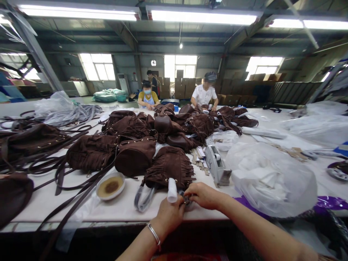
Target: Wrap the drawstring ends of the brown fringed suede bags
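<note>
A dark brown fringed drawstring bag (170, 165) lies on the table just beyond my hands, its eyelet edge toward me. My left hand (170, 214) is closed at the near edge of this bag, around what looks like its strap. My right hand (203, 195) pinches at the same spot, its fingertips meeting those of the left. The small dark, shiny part between them is mostly hidden. A white foam wrap (172, 190) sticks up beside my left hand. To the left, a strap loop wrapped in clear plastic (144, 199) rests on the table.
More brown bags (136, 156) are heaped across the white table (130, 208). A bowl of yellowish paste (111, 186) stands left; a tape dispenser (217, 165) and plastic bags (272, 179) lie right. Two people, one in a white shirt (204, 95), work at the far side.
</note>
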The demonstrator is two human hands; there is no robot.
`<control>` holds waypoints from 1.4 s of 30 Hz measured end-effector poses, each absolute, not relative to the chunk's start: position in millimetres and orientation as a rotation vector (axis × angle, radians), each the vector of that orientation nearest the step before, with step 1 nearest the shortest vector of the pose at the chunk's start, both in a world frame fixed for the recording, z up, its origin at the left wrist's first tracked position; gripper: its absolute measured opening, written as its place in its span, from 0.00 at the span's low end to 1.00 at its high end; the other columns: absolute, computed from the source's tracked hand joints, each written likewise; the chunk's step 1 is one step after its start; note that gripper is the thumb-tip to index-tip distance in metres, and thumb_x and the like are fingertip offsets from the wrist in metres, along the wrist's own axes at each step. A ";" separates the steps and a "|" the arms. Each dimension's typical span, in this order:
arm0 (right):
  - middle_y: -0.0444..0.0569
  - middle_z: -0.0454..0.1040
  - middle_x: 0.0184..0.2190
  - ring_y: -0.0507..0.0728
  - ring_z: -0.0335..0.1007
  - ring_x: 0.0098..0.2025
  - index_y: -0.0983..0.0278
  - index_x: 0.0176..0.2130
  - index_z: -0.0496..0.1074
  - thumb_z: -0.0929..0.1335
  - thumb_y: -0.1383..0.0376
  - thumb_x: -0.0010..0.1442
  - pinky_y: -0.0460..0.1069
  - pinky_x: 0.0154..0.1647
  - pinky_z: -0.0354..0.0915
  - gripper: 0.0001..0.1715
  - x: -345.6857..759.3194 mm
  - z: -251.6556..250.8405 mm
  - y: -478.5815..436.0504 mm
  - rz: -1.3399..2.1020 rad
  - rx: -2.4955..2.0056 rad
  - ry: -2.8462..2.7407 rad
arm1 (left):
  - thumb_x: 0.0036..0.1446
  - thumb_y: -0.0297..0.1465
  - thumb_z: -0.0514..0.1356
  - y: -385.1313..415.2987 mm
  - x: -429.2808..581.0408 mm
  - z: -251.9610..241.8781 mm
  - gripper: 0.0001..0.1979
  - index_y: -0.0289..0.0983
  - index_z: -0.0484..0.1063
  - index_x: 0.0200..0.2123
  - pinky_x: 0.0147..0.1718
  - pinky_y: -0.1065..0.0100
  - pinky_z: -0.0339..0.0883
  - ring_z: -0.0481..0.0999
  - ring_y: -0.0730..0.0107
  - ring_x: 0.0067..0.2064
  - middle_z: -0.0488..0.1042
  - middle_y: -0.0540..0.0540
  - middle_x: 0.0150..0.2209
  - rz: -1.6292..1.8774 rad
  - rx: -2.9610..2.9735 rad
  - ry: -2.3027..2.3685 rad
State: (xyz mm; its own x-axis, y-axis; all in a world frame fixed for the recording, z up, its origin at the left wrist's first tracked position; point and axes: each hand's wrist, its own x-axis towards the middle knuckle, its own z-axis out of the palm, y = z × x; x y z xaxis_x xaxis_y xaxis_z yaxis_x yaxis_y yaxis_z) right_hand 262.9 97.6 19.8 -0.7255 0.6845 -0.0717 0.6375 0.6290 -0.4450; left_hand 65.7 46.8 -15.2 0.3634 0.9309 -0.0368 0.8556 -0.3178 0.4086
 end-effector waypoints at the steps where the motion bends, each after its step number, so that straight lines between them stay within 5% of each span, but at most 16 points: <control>1: 0.46 0.76 0.39 0.53 0.71 0.42 0.56 0.47 0.80 0.66 0.73 0.58 0.44 0.43 0.63 0.22 268.5 20.6 99.5 0.670 -1.074 -2.748 | 0.65 0.34 0.54 48.0 65.7 -14.8 0.12 0.42 0.77 0.42 0.41 0.66 0.66 0.78 0.62 0.42 0.80 0.45 0.41 0.287 2.279 1.558; 5: 0.47 0.71 0.40 0.56 0.69 0.40 0.49 0.53 0.75 0.69 0.69 0.56 0.47 0.37 0.61 0.27 280.1 20.0 105.8 0.379 -0.996 -2.980 | 0.65 0.31 0.54 52.3 65.2 -11.8 0.11 0.42 0.77 0.41 0.43 0.67 0.66 0.77 0.63 0.44 0.79 0.45 0.42 0.256 2.305 1.528; 12: 0.49 0.72 0.34 0.56 0.67 0.33 0.59 0.41 0.79 0.67 0.64 0.64 0.48 0.30 0.54 0.10 267.2 6.8 106.7 -0.038 -1.000 -3.053 | 0.64 0.30 0.53 56.8 56.1 -9.3 0.12 0.42 0.78 0.37 0.38 0.67 0.65 0.76 0.63 0.38 0.77 0.45 0.35 0.198 2.355 1.567; 15: 0.50 0.74 0.33 0.55 0.68 0.33 0.63 0.35 0.79 0.68 0.65 0.62 0.49 0.29 0.54 0.09 261.8 -1.4 105.3 -0.004 -1.045 -3.042 | 0.63 0.27 0.52 52.6 51.8 -6.2 0.14 0.42 0.78 0.39 0.37 0.64 0.66 0.75 0.60 0.38 0.75 0.44 0.34 0.193 2.367 1.618; 21: 0.50 0.76 0.33 0.56 0.69 0.34 0.65 0.34 0.78 0.67 0.67 0.61 0.49 0.32 0.58 0.09 255.4 -12.3 99.7 0.099 -1.023 -3.004 | 0.56 0.25 0.58 36.6 68.2 -4.2 0.11 0.38 0.73 0.43 0.52 0.59 0.65 0.69 0.57 0.50 0.70 0.40 0.48 0.645 2.437 1.463; 25: 0.50 0.75 0.33 0.55 0.68 0.33 0.64 0.35 0.78 0.68 0.65 0.60 0.48 0.32 0.58 0.09 259.8 -4.9 97.2 0.134 -1.054 -2.996 | 0.58 0.27 0.60 40.8 78.8 -19.2 0.03 0.38 0.73 0.36 0.46 0.59 0.67 0.70 0.60 0.44 0.71 0.43 0.43 0.538 2.384 1.555; 30: 0.49 0.74 0.33 0.55 0.68 0.33 0.60 0.40 0.78 0.66 0.65 0.64 0.48 0.31 0.56 0.11 267.6 7.3 97.4 0.054 -1.009 -2.994 | 0.61 0.26 0.58 42.1 79.5 -37.7 0.06 0.38 0.74 0.33 0.42 0.62 0.66 0.70 0.63 0.42 0.71 0.44 0.41 0.623 2.403 1.535; 34: 0.49 0.74 0.31 0.55 0.67 0.31 0.62 0.34 0.78 0.67 0.65 0.62 0.49 0.29 0.54 0.09 265.4 -1.9 99.6 0.008 -1.022 -3.009 | 0.62 0.28 0.58 33.5 79.7 -33.5 0.06 0.39 0.74 0.32 0.43 0.60 0.65 0.70 0.60 0.43 0.70 0.43 0.41 0.644 2.425 1.591; 42: 0.49 0.75 0.34 0.55 0.70 0.38 0.63 0.36 0.79 0.68 0.69 0.60 0.47 0.39 0.63 0.08 278.2 -12.8 94.7 0.501 -0.905 -2.679 | 0.60 0.35 0.61 35.8 89.4 -30.0 0.06 0.40 0.76 0.36 0.38 0.62 0.66 0.72 0.63 0.38 0.70 0.43 0.42 0.535 2.309 1.720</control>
State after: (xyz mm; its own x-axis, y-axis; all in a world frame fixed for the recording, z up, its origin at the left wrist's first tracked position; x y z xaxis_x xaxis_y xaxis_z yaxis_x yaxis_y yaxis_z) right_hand 278.2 94.7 -12.8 -0.7689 0.6238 0.1404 0.5309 0.7452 -0.4035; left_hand 89.4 35.8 -30.0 0.2518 0.9544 0.1606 0.8772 -0.2951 0.3786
